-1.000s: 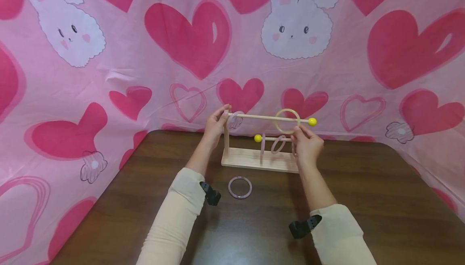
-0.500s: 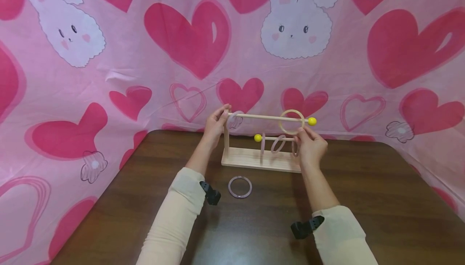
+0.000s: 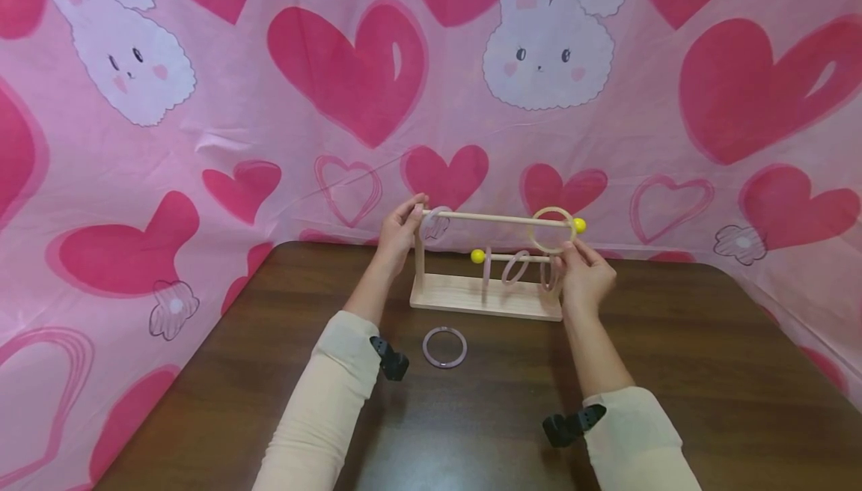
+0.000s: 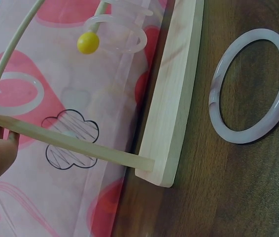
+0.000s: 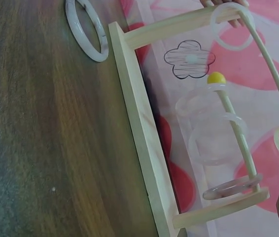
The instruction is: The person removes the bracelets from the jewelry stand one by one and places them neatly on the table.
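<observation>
Cream sleeves: nearest of all, turned back at the cuffs; a black wrist camera sits at each cuff.
Tabletop: dark brown wood grain, with a sheen towards the front edge of the head view.
Loose bangle: pale lavender, glossy, with darker streaks; it lies flat on the wood, in front of the stand.
Bangle stand: light, bare wood; a long flat base carries a tall left post and a shorter right post.
Right hand: thumb and fingers pinch the lower right edge of the yellow bangle.
Yellow bangle: translucent pale yellow, plain and round; it stands upright at the upper rod's right end, its rim overlapping the yellow ball there. The rod crosses its middle; whether it passes through cannot be made out.
Lower rod: fixed to the right post, tipped at the left with another yellow ball; three pale pinkish bangles hang on it, spaced apart, the rightmost marked with brown.
Left hand: fingers and thumb clasp the top of the left post.
Upper rod: runs right from that post; a milky lilac bangle hangs beside the hand.
Backdrop: pink cloth printed with hearts, rabbits and flowers.
</observation>
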`<state>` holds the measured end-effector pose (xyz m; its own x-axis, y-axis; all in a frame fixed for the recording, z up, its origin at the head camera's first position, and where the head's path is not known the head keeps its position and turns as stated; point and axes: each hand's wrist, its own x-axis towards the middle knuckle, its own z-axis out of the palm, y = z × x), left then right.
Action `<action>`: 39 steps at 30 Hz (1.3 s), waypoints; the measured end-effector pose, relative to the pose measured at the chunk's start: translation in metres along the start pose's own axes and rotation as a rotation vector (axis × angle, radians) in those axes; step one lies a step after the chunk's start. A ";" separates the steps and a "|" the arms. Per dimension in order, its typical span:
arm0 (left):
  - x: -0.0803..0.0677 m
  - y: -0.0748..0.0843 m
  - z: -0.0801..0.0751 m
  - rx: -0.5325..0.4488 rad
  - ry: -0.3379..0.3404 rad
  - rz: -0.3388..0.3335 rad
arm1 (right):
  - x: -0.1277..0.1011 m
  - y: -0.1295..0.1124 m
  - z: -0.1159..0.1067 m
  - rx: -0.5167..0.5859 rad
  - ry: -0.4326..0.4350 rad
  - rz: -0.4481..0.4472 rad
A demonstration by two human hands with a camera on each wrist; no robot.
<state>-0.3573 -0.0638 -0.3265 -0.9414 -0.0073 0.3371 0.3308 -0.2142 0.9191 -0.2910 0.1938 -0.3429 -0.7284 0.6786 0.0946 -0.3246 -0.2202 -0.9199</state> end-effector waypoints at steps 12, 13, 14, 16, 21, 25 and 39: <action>0.000 0.000 0.000 -0.005 0.000 0.007 | 0.004 -0.001 -0.006 0.056 0.027 0.002; 0.000 0.000 0.000 -0.006 0.001 0.007 | 0.004 -0.001 -0.007 0.058 0.029 0.005; 0.000 0.000 0.000 -0.005 0.001 0.009 | 0.004 -0.001 -0.007 0.059 0.032 0.006; 0.000 0.000 0.000 -0.005 0.001 0.012 | 0.005 -0.001 -0.008 0.067 0.034 0.005; -0.001 -0.001 0.000 -0.009 0.002 0.017 | 0.006 -0.001 -0.008 0.094 0.041 0.001; 0.000 -0.001 0.001 -0.013 0.003 0.019 | 0.006 0.000 -0.009 0.129 0.049 0.005; -0.001 -0.001 0.001 -0.011 0.005 0.014 | 0.007 0.003 -0.012 0.163 0.041 0.015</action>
<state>-0.3567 -0.0631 -0.3271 -0.9369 -0.0155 0.3492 0.3435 -0.2250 0.9118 -0.2903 0.2064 -0.3489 -0.7096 0.7018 0.0626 -0.4101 -0.3393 -0.8466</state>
